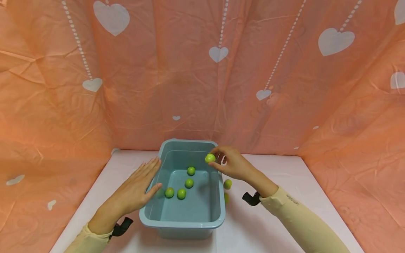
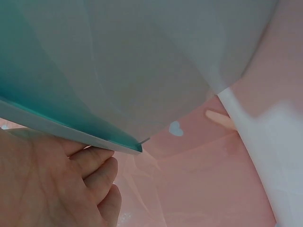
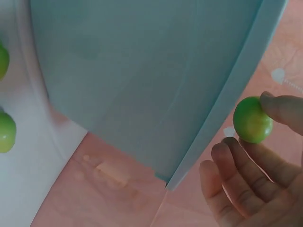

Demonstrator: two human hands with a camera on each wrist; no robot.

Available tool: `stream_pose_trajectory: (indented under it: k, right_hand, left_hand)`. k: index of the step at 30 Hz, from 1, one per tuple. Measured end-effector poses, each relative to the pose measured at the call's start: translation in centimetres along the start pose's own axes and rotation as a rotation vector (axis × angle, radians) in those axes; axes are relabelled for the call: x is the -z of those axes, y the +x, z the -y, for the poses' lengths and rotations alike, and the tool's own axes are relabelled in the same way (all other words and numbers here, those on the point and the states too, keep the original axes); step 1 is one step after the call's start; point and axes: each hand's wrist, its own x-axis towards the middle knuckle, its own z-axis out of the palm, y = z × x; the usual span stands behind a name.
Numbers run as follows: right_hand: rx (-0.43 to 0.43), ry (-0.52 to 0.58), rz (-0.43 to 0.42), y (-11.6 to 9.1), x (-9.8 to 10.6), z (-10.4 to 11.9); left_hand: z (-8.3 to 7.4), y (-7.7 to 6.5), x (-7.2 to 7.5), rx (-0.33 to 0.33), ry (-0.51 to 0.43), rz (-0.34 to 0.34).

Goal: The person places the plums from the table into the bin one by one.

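Note:
A blue-grey plastic basin [image 1: 181, 224] stands on the table, with several small round green fruits [image 1: 181, 193] on its floor. My right hand [image 1: 233, 163] pinches another green fruit [image 3: 253, 120] between thumb and forefinger, above the basin's right rim; its remaining fingers curve loosely below. Along the left rim lies my left hand [image 1: 134, 188], its fingers straight and the thumb reaching over the inside. From the left wrist view, those fingers [image 2: 97, 163] are at the outer side of the rim, holding no fruit.
Two more green fruits [image 1: 227, 184] sit on the white tabletop [image 1: 262, 228] just right of the basin, one partly hidden by its wall. An orange-pink sheet [image 1: 190, 88] with white hearts hangs behind and at both sides.

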Motion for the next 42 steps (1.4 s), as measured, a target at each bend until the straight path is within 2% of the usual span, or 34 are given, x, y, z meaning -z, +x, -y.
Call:
stream_pose_trajectory:
  k: [23,31,42]
  right_hand:
    - [0.025,0.023,0.141,2.2,-2.8,1.5]
    - [0.039,-0.065,0.226,2.8,-3.9,1.4]
    - [-0.021,-0.19,0.314,3.3,-4.8,1.8]
  left_hand:
    - [0.2,0.0,-0.2,-0.009,0.001,-0.004]
    - [0.2,0.0,-0.1,-0.002,-0.001,0.003]
    - [0.3,0.0,-0.2,-0.003,0.003,0.006]
